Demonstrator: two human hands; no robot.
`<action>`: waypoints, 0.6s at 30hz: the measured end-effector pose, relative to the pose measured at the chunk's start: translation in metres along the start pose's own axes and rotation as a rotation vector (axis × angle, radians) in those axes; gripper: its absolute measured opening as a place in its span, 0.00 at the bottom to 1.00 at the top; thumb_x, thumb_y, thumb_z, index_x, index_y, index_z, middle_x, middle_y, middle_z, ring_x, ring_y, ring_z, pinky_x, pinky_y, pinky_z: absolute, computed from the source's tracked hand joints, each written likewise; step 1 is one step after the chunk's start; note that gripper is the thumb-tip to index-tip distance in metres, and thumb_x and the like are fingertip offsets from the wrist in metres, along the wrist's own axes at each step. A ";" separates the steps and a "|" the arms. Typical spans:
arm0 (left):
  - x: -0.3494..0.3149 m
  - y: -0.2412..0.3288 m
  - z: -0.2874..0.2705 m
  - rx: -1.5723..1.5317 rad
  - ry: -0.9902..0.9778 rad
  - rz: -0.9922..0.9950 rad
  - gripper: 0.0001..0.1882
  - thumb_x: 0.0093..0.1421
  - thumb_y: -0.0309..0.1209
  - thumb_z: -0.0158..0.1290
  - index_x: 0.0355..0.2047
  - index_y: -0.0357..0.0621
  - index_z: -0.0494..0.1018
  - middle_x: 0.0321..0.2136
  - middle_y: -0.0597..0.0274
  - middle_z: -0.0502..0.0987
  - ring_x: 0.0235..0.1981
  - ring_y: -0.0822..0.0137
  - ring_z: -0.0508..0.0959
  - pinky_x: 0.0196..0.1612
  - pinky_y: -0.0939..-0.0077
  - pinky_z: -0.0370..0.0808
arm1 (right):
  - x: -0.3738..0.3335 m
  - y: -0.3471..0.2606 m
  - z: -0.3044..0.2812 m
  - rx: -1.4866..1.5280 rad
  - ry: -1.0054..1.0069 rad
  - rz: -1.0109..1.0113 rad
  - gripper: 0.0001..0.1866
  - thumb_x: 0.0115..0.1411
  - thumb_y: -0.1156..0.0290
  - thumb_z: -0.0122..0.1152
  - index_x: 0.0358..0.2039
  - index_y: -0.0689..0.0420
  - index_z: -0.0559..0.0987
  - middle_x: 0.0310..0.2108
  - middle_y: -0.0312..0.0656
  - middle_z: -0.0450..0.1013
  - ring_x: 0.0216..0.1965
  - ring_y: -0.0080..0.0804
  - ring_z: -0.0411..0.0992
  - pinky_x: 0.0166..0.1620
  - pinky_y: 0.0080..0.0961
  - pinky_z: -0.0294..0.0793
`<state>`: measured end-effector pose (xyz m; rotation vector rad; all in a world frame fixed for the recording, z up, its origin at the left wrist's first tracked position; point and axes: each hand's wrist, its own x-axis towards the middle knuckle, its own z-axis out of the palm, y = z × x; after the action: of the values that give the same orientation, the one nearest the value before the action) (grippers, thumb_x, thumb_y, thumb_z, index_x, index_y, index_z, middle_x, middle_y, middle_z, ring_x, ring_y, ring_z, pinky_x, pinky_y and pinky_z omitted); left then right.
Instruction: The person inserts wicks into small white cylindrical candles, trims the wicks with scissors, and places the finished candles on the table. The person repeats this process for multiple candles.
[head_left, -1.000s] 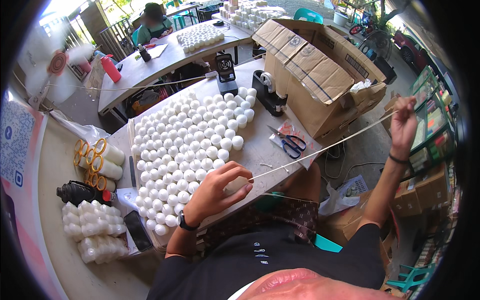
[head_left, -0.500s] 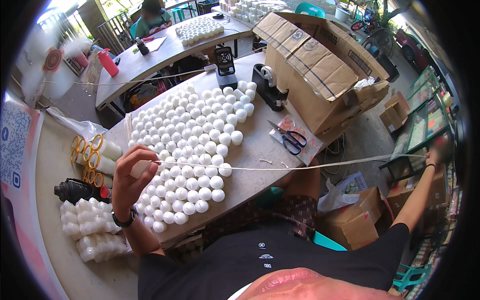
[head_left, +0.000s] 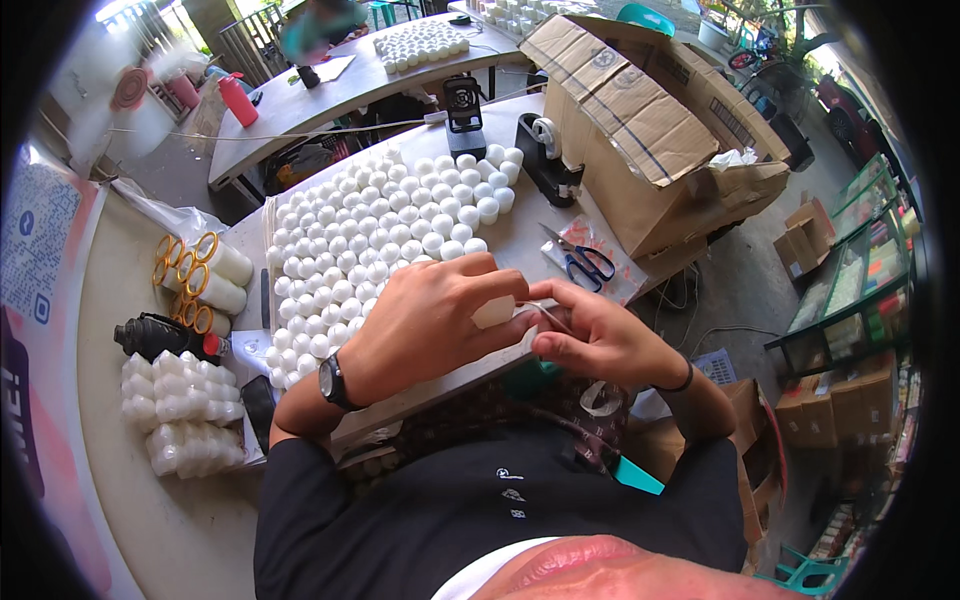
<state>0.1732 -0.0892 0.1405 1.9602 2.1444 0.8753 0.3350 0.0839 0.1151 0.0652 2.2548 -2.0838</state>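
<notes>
A pale bench [head_left: 520,227] fills the middle of the scene, with a large open cardboard box [head_left: 615,205] at its far right side. Rows of white cylinders [head_left: 400,215] stand packed together across the bench, left of the box. At the near edge, a person's left hand [head_left: 430,310] and right hand [head_left: 605,335] meet, fingertips just beside each other. A black tape dispenser [head_left: 545,180] sits between the rows and the box, with a black upright device [head_left: 465,115] to its left, beyond the rows. Nearer, dark-handled scissors [head_left: 585,265] lie on a clear printed packet [head_left: 628,280]. The left fingers close around a single white cylinder [head_left: 495,313], held at the bench's near edge. Beside it, the right fingers pinch a thin white cord [head_left: 541,309]; its ends are hidden by the hands.
</notes>
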 end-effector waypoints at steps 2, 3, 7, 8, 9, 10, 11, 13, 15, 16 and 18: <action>-0.014 0.000 -0.019 -0.055 -0.065 -0.012 0.13 0.61 0.44 0.59 0.33 0.49 0.78 0.26 0.59 0.76 0.27 0.52 0.79 0.30 0.61 0.75 | -0.003 -0.005 -0.024 -0.142 -0.117 -0.079 0.13 0.69 0.67 0.57 0.46 0.64 0.77 0.38 0.37 0.78 0.39 0.17 0.71 0.45 0.19 0.71; -0.022 -0.005 -0.030 -0.085 -0.145 -0.007 0.09 0.58 0.36 0.63 0.35 0.46 0.79 0.28 0.59 0.77 0.28 0.54 0.79 0.33 0.65 0.75 | -0.009 -0.008 -0.038 -0.148 -0.050 -0.105 0.12 0.69 0.67 0.57 0.43 0.64 0.78 0.35 0.36 0.78 0.39 0.17 0.72 0.44 0.18 0.71; -0.046 -0.032 -0.059 -0.160 -0.224 -0.087 0.09 0.57 0.32 0.63 0.36 0.43 0.79 0.31 0.58 0.79 0.33 0.58 0.81 0.37 0.67 0.76 | -0.039 -0.013 -0.098 -0.089 0.379 -0.122 0.12 0.68 0.65 0.58 0.35 0.62 0.80 0.30 0.32 0.77 0.27 0.10 0.66 0.32 0.11 0.65; -0.048 -0.040 -0.061 -0.173 -0.208 -0.098 0.09 0.57 0.30 0.63 0.36 0.42 0.79 0.31 0.58 0.79 0.34 0.59 0.81 0.39 0.67 0.76 | -0.047 -0.011 -0.110 -0.079 0.518 -0.119 0.13 0.68 0.64 0.59 0.34 0.61 0.80 0.29 0.30 0.76 0.23 0.07 0.63 0.27 0.09 0.61; -0.050 -0.047 -0.060 -0.193 -0.150 -0.087 0.09 0.58 0.29 0.62 0.39 0.42 0.79 0.34 0.59 0.80 0.37 0.60 0.81 0.41 0.67 0.76 | -0.055 -0.007 -0.117 -0.147 0.496 -0.109 0.13 0.68 0.63 0.59 0.34 0.61 0.80 0.28 0.29 0.75 0.22 0.07 0.60 0.25 0.09 0.57; -0.049 -0.052 -0.057 -0.207 -0.140 -0.032 0.10 0.59 0.30 0.61 0.41 0.43 0.78 0.36 0.59 0.80 0.37 0.60 0.81 0.41 0.69 0.76 | -0.062 -0.003 -0.122 -0.215 0.471 -0.098 0.14 0.67 0.62 0.60 0.33 0.60 0.80 0.27 0.28 0.74 0.20 0.06 0.57 0.23 0.09 0.54; -0.051 -0.056 -0.057 -0.224 -0.227 -0.115 0.09 0.59 0.28 0.60 0.40 0.45 0.78 0.39 0.60 0.80 0.41 0.60 0.80 0.46 0.66 0.74 | -0.067 0.002 -0.125 -0.260 0.420 -0.133 0.14 0.67 0.61 0.60 0.33 0.60 0.80 0.26 0.26 0.73 0.19 0.05 0.54 0.21 0.09 0.50; -0.051 -0.060 -0.053 -0.197 -0.338 -0.159 0.08 0.57 0.24 0.59 0.38 0.47 0.79 0.44 0.63 0.79 0.47 0.61 0.77 0.54 0.61 0.69 | -0.077 0.008 -0.126 -0.273 0.449 -0.076 0.14 0.67 0.60 0.60 0.33 0.59 0.80 0.25 0.25 0.71 0.19 0.06 0.54 0.21 0.10 0.49; -0.046 -0.060 -0.046 -0.107 -0.360 -0.041 0.09 0.55 0.20 0.57 0.34 0.50 0.79 0.49 0.65 0.77 0.55 0.61 0.74 0.60 0.55 0.63 | -0.080 0.010 -0.124 -0.267 0.466 -0.089 0.14 0.67 0.60 0.60 0.33 0.59 0.80 0.24 0.25 0.70 0.19 0.06 0.53 0.21 0.10 0.48; -0.042 -0.060 -0.041 -0.174 -0.408 0.029 0.09 0.55 0.20 0.56 0.34 0.49 0.79 0.50 0.65 0.76 0.58 0.61 0.72 0.62 0.54 0.59 | -0.079 0.010 -0.122 -0.268 0.476 -0.104 0.14 0.67 0.60 0.60 0.33 0.59 0.80 0.24 0.25 0.71 0.19 0.06 0.53 0.21 0.10 0.48; -0.031 -0.057 -0.027 -0.312 -0.462 0.228 0.09 0.55 0.19 0.53 0.32 0.48 0.78 0.52 0.65 0.75 0.63 0.61 0.68 0.67 0.53 0.51 | -0.073 0.011 -0.120 -0.250 0.527 -0.139 0.14 0.68 0.61 0.58 0.34 0.59 0.79 0.25 0.25 0.71 0.19 0.06 0.53 0.21 0.10 0.49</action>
<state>0.1164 -0.1278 0.1264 2.0194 1.4630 0.6517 0.4055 0.2055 0.1196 0.5123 2.8782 -2.0064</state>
